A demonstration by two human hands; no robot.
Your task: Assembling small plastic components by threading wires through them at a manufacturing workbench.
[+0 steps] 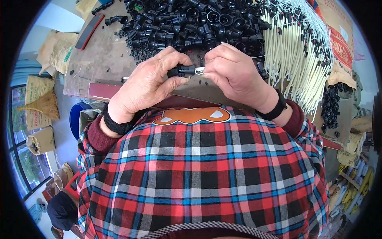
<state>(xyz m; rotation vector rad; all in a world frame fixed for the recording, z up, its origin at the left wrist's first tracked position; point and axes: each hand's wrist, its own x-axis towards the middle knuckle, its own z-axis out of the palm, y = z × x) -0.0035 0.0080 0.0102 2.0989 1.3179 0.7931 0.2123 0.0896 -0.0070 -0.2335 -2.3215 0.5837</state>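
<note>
Left hand: half closed, thumb and fingers curled round a black plastic fitting, holding it from the left.
Right hand: nearly closed, thumb and forefinger pinched at a white cord loop; the other fingers are folded in.
Black plastic fitting: lies sideways in the left hand's grip, above the tabletop close to its near edge; cylindrical and stepped, its left part hidden by the fingers.
White cord loop: at the fitting's right end, reaching the right fingertips; whether it is fastened inside cannot be told.
Heap of black fittings: piled beyond the hands toward the far edge, many with round open mouths.
Cream rods: a dense bundle on the tabletop's right side, dark pieces at some ends, white strings at the top.
Red-edged black phone: flat, by the left edge.
</note>
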